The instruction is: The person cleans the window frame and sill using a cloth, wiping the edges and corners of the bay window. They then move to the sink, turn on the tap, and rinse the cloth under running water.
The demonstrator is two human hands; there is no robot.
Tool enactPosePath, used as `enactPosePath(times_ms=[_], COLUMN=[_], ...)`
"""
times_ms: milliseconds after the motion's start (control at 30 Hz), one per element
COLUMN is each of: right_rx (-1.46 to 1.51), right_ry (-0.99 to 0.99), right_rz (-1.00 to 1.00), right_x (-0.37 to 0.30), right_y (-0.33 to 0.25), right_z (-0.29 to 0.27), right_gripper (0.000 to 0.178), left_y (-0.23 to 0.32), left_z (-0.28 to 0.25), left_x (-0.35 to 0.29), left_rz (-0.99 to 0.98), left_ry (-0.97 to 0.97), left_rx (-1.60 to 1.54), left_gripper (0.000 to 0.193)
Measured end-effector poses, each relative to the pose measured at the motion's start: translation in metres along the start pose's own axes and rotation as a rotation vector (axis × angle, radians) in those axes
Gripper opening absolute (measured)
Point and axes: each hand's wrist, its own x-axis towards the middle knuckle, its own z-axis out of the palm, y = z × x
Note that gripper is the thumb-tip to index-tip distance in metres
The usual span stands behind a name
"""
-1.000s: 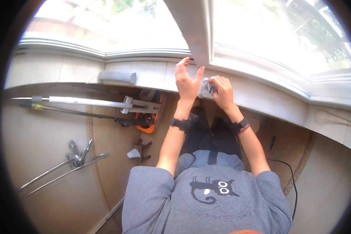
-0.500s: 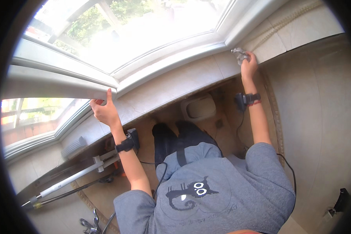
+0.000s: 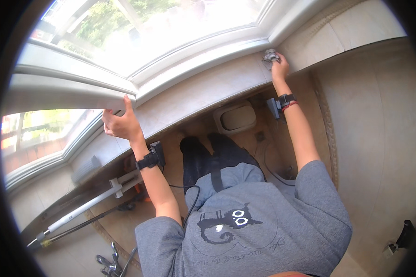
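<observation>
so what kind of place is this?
Probably a bathroom: chrome tap fixture at lower left, beige tiled wall at right, tiled sill along the window.

This is a tiled room, seemingly in a home and probably a bathroom. A beige tiled wall [image 3: 374, 115] carries a rope-pattern border [image 3: 327, 134], and a tiled sill [image 3: 198, 94] runs beneath a large white-framed window [image 3: 171, 41] with greenery [image 3: 106, 23] outside. At lower left are a chrome tap [image 3: 110, 265] and 2 long poles, 1 white pole [image 3: 83, 212] and 1 dark pole [image 3: 88, 223], resembling household mop handles.
</observation>
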Motion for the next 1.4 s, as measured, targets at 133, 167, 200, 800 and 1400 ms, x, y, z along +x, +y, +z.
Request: enactPosePath(times_ms=[133,167,200,800,1400], right_rx=[-0.051,-0.16,-0.273,0.457,0.595], right_ry=[-0.03,-0.056,-0.076,-1.439,-1.899], right_rz=[0.001,-0.033,-0.063,-0.134,-0.293], right_x=[0.0,-0.002,-0.006,-0.247,-0.364], right_y=[-0.017,-0.022,-0.028,-0.156,-0.369], right_z=[-0.002,0.003,0.008,0.093,0.167], right_gripper=[0.026,0.025,0.024,0.028,0.02], left_y=[-0.001,-0.002,-0.001,-0.037,-0.185], left_z=[0.002,0.005,0.006,-0.049,-0.17], left_x=[-0.004,-0.006,-0.007,-0.036,0.034], left_rz=[0.045,0.051,0.062,-0.091,-0.121], left_ry=[-0.01,-0.002,0.004,-0.302,-0.205], left_rx=[0.042,0.038,0.031,-0.19,-0.482], left_gripper=[0.055,0.055,0.056,0.048,0.02])
